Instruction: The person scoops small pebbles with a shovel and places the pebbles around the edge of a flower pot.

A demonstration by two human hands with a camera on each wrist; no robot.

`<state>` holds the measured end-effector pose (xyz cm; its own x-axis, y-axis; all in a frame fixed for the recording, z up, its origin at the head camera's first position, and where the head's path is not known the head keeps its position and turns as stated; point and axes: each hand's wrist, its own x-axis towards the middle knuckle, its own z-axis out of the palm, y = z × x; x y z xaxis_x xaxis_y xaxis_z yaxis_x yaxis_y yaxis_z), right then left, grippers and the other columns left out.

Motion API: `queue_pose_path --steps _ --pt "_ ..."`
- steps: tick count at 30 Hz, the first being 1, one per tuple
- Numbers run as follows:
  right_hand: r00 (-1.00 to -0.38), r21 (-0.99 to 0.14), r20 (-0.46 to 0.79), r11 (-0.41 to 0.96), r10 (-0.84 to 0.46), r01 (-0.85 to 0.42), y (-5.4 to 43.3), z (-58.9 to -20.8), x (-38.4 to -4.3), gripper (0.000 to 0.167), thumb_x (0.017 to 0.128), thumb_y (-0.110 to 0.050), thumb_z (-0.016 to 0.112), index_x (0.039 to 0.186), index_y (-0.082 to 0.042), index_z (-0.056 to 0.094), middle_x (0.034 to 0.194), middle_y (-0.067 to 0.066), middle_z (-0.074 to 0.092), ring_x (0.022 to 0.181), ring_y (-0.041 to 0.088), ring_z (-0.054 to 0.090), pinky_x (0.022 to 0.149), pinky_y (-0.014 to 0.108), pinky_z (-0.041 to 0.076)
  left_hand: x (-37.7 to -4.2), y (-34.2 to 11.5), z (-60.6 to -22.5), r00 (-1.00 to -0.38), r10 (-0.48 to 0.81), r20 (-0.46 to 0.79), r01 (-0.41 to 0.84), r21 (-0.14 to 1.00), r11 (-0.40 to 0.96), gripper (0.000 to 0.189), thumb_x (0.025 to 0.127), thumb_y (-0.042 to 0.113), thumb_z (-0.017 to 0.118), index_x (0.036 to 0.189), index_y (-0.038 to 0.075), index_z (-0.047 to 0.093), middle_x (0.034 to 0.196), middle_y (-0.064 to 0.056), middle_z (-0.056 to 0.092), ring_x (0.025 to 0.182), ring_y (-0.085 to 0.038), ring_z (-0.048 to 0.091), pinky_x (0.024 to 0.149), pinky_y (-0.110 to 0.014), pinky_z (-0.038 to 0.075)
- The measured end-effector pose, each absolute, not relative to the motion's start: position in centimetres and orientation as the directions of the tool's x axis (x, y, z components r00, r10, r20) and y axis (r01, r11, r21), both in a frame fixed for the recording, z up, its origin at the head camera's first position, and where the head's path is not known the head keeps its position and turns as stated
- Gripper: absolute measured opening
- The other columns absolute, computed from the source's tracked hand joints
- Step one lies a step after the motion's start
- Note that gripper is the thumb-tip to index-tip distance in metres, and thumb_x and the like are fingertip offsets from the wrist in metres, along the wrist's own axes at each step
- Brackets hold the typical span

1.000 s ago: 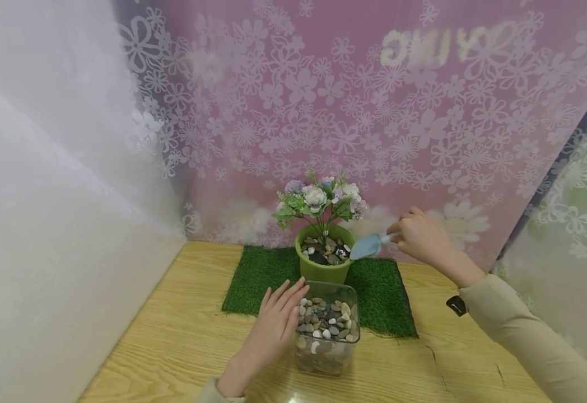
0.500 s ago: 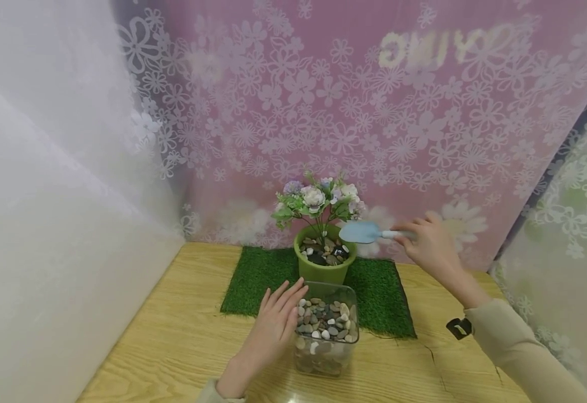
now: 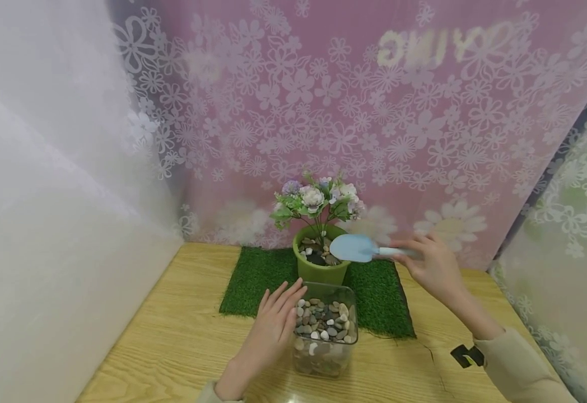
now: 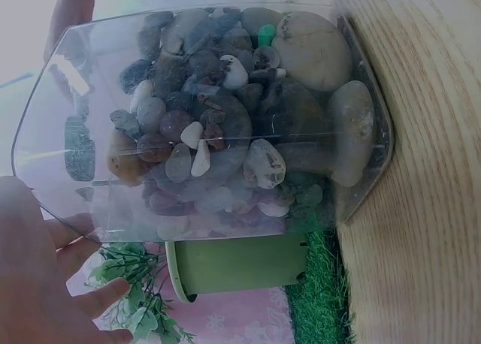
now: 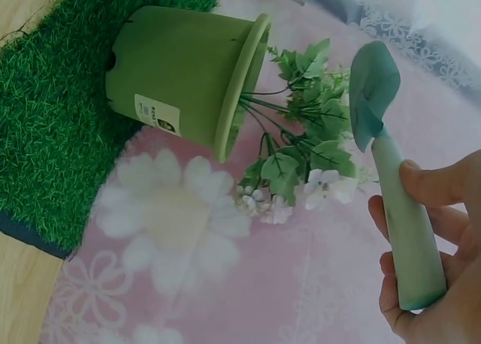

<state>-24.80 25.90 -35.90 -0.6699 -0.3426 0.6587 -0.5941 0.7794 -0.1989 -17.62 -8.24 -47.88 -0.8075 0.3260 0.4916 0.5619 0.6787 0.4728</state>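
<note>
My right hand [image 3: 432, 268] holds a light-blue garden trowel [image 3: 352, 248] by its pale handle, blade pointing left. In the head view the blade overlaps the right part of a green flowerpot [image 3: 320, 273], and no stones show on it. The right wrist view shows fingers and thumb wrapped round the trowel handle [image 5: 406, 216]. Inside the pot are pebbles [image 3: 316, 257] and a bunch of white and purple flowers [image 3: 313, 198]. My left hand [image 3: 270, 324] rests against the left rim of a clear plastic container [image 3: 324, 358], fingers extended. Pebbles [image 4: 203, 134] of mixed colours fill much of it.
Artificial grass matting [image 3: 258, 280] lies beneath the pot on a wood-grain table [image 3: 172, 341]. A pink flowered curtain [image 3: 293, 129] hangs close behind the pot. A white panel [image 3: 61, 184] borders the left side, and flowered cloth [image 3: 576, 246] the right.
My right hand has drawn the trowel up from the pot's right rim, levelled its blade and brought it closer to me. The left hand stays at the container.
</note>
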Motion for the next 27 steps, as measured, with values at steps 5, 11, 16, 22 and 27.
queue_pose_path --steps 5,11,16,22,27 --pt "-0.665 -0.167 0.638 0.774 -0.387 -0.611 26.2 -35.7 -23.4 0.025 0.080 -0.009 0.084 0.104 -0.015 0.080 0.100 0.007 0.073 0.087 0.021 0.053 0.064 0.037 0.042 -17.6 -8.3 -47.9 -0.801 0.331 0.499 0.568 0.460 0.683 0.049 0.108 0.016 0.045 0.156 0.023 0.043 0.164 0.007 0.032 0.150 -0.031 0.031 0.117 -0.068 0.018" --pt "-0.661 -0.127 0.593 0.757 -0.461 -0.641 26.2 -35.6 -22.0 0.030 0.078 -0.011 0.086 0.106 -0.020 0.079 0.098 -0.002 0.072 0.084 0.015 0.051 0.061 0.031 0.042 -17.8 -8.3 -47.9 -0.796 0.333 0.505 0.572 0.449 0.687 0.049 0.107 0.015 0.046 0.156 0.021 0.044 0.164 0.007 0.033 0.150 -0.031 0.032 0.117 -0.068 0.019" --pt "-0.619 -0.080 0.573 0.715 -0.538 -0.695 25.4 -35.5 -20.9 0.031 0.076 -0.012 0.087 0.105 -0.022 0.079 0.097 -0.006 0.071 0.087 0.013 0.053 0.066 0.035 0.048 -17.8 -8.2 -48.0 -0.790 0.328 0.518 0.578 0.451 0.680 0.048 0.107 0.014 0.046 0.155 0.019 0.045 0.164 0.005 0.034 0.148 -0.035 0.034 0.117 -0.069 0.019" --pt "-0.525 0.015 0.540 0.631 -0.658 -0.776 23.6 -36.0 -19.9 0.022 0.078 -0.012 0.084 0.098 -0.019 0.080 0.088 -0.014 0.065 0.080 0.005 0.041 0.066 0.026 0.040 -17.8 -8.1 -48.0 -0.783 0.327 0.529 0.587 0.453 0.671 0.048 0.107 0.012 0.047 0.154 0.018 0.046 0.163 0.002 0.036 0.147 -0.037 0.035 0.116 -0.070 0.019" --pt "-0.436 0.160 0.544 0.598 -0.717 -0.785 22.0 -36.3 -19.6 0.020 0.075 -0.010 0.084 0.093 -0.017 0.079 0.083 -0.009 0.062 0.078 0.012 0.043 0.069 0.032 0.042 -17.7 -8.1 -47.9 -0.784 0.329 0.527 0.588 0.457 0.667 0.047 0.106 0.012 0.047 0.153 0.016 0.047 0.162 0.001 0.037 0.147 -0.035 0.035 0.116 -0.070 0.019"
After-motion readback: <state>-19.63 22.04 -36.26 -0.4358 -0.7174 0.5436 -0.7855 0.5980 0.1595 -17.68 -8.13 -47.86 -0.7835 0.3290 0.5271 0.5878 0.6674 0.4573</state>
